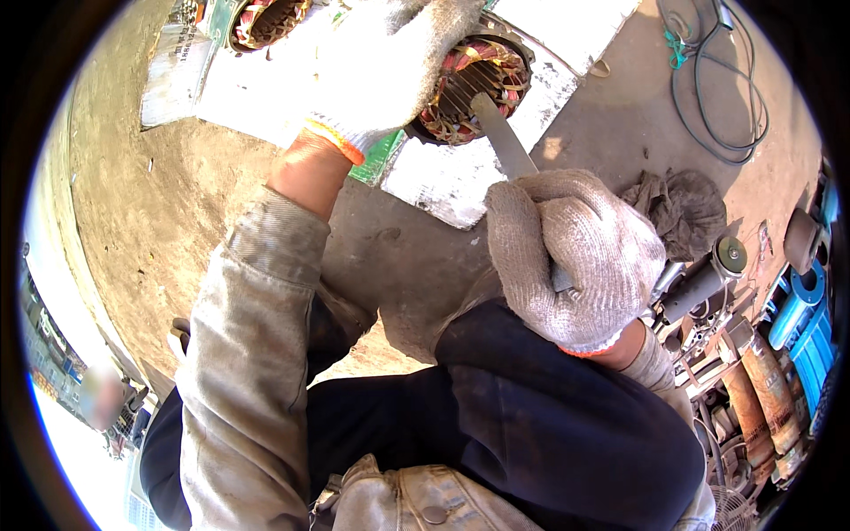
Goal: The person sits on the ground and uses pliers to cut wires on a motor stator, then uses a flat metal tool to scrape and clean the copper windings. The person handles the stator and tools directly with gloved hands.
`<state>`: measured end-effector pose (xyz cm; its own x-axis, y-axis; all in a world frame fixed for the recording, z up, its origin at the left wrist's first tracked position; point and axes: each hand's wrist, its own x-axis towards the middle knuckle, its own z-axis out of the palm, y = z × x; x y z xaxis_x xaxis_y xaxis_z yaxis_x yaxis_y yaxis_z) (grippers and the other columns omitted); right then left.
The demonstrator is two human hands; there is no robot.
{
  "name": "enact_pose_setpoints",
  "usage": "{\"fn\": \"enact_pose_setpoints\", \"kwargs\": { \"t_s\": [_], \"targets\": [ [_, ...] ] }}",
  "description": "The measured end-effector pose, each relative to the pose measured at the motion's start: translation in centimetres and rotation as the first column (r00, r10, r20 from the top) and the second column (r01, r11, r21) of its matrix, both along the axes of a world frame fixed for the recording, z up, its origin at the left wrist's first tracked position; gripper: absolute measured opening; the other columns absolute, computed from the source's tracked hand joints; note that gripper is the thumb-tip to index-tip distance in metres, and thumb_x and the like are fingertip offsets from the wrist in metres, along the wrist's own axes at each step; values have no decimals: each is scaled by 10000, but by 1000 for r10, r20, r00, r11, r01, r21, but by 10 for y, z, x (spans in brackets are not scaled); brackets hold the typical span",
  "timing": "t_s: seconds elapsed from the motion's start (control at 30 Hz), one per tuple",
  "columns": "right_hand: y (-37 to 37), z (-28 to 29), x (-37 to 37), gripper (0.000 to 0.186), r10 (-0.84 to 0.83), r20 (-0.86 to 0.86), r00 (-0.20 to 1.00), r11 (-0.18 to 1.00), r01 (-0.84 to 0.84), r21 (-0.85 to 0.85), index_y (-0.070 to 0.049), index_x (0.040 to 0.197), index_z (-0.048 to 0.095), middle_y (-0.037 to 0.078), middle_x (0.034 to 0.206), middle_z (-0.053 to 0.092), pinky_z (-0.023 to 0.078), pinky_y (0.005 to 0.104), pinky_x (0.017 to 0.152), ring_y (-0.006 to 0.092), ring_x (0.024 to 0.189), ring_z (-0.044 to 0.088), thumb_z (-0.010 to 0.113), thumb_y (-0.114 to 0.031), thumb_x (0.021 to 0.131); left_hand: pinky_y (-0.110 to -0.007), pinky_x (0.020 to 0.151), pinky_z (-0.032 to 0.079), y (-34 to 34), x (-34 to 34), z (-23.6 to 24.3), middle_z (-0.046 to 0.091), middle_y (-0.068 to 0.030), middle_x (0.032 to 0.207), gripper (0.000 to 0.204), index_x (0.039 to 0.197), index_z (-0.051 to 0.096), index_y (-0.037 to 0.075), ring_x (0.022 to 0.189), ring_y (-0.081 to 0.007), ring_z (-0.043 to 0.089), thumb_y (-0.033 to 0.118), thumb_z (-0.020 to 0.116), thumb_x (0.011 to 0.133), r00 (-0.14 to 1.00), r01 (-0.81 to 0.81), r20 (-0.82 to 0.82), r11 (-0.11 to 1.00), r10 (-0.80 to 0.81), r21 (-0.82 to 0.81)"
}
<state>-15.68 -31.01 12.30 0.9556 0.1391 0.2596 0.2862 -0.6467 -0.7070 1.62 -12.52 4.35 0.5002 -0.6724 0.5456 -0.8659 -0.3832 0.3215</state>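
Note:
In the head view, my right hand, in a knitted work glove, is closed round a flat metal blade with a rounded tip. The tip reaches over the near right edge of a motor stator; I cannot tell whether it touches. Slots line the stator's bore, with red and yellowish winding ends round its rim. My left hand, in a white glove with an orange cuff edge, lies at the stator's left side. Glare and the picture's upper edge hide how its fingers are set. A second wound stator stands further left.
Under the stators lies white flattened cardboard on a dirt-covered floor. A dark rag and an angle grinder are to the right. Beyond them are a coiled cable, rusty cylinders and blue metal parts.

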Motion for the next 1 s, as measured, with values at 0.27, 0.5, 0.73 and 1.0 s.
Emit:
{"fn": "enact_pose_setpoints", "kwargs": {
  "t_s": [0.27, 0.5, 0.73, 1.0],
  "targets": [
    [-1, -8, 5, 196, 9, 85, 996, 1000, -7, -18, -48, 823, 696, 112, 826, 733, 548, 378, 569, 288, 650, 714, 882, 14, 804, -455, 786, 651, 1, 0, -12, 805, -225, 1118, 274, 1152, 764, -35, 957, -385, 805, 126, 724, 934, 995, -65, 70, 997, 67, -27],
    [1, 0, 8, 188, 5, 45, 999, 999, -3, -46, -24, 810, 697, 153, 861, 754, 586, 386, 613, 305, 691, 738, 873, 40, 794, -444, 798, 658, 4, 0, -12, 802, -242, 1111, 287, 1162, 761, -55, 972, -388, 807, 122, 724, 940, 985, -65, 157, 998, 67, -20],
    [-21, -16, 23, 115, 58, 31, 998, 998, -58, -4, 16, 856, 740, 146, 875, 774, 560, 357, 627, 278, 691, 728, 841, 39, 805, -464, 822, 656, 0, -5, -10, 799, -253, 1091, 264, 1140, 768, -64, 978, -401, 803, 124, 690, 972, 997, -68, 25, 997, 69, -33],
    [-55, 11, 30, 142, 152, 53, 987, 979, -158, 132, 92, 754, 664, 207, 732, 722, 572, 346, 563, 289, 640, 731, 711, 107, 886, -487, 895, 634, 3, -7, -13, 800, -231, 1190, 237, 1187, 801, 34, 1060, -416, 782, 172, 666, 1050, 968, -168, -180, 984, 175, 54]
  ]
}}
